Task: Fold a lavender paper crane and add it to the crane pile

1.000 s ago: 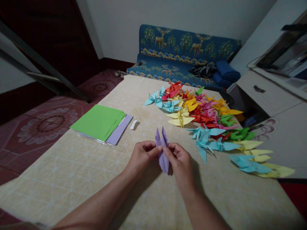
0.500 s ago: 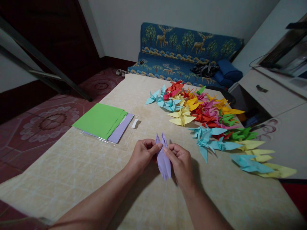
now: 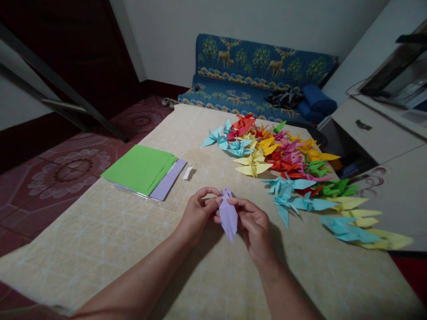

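A half-folded lilac paper figure [image 3: 228,216] hangs just above the table, point down, pinched at its top from both sides. My left hand [image 3: 197,213] grips its left upper edge between thumb and fingers. My right hand [image 3: 254,224] grips the right upper edge the same way. The figure's two upper tips barely show above my fingers.
A stack of green and lilac paper sheets [image 3: 146,169] lies at the left on the beige table [image 3: 100,240], with a small white scrap [image 3: 187,172] beside it. Several folded paper cranes [image 3: 287,169] in many colours spread across the right. A blue patterned sofa [image 3: 253,75] stands behind; a white cabinet [image 3: 376,133] at right.
The figure's two upright tips have been pressed down and now sit lower between my fingers. Both hands have shifted slightly, still holding it.
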`<action>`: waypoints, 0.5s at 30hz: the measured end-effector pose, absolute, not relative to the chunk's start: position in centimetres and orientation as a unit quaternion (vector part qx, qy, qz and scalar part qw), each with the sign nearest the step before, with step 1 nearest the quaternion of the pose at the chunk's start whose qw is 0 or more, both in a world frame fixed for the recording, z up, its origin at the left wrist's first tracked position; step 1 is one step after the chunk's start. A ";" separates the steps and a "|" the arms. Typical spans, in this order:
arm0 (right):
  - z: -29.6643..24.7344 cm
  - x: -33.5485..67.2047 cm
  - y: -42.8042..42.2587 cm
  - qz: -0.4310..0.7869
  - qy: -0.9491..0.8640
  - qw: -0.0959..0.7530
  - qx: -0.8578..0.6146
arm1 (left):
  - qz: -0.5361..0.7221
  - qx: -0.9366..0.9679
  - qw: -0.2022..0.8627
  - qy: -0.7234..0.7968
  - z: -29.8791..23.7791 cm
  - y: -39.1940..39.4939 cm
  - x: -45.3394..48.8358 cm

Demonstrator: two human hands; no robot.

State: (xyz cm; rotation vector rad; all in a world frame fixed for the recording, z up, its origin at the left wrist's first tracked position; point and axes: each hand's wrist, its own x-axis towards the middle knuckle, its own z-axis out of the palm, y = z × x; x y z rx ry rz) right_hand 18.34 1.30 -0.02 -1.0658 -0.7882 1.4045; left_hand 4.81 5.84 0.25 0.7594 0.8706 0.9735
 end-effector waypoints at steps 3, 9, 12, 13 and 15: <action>0.4 18.6 1.6 0.479 -0.438 0.591 -0.479 | 0.416 0.338 0.754 0.381 0.2 5.8 4.6; 0.2 19.6 1.5 0.353 -0.449 0.610 -0.550 | 0.391 0.441 0.701 0.401 0.7 5.4 4.4; -0.1 19.5 1.1 0.394 -0.412 0.589 -0.573 | 0.430 0.477 0.661 0.389 1.2 5.4 4.5; -0.1 19.4 1.1 0.401 -0.407 0.584 -0.577 | 0.437 0.476 0.663 0.378 1.3 5.4 4.5; -0.1 19.0 1.1 0.409 -0.403 0.580 -0.577 | 0.435 0.463 0.680 0.365 1.2 5.5 4.5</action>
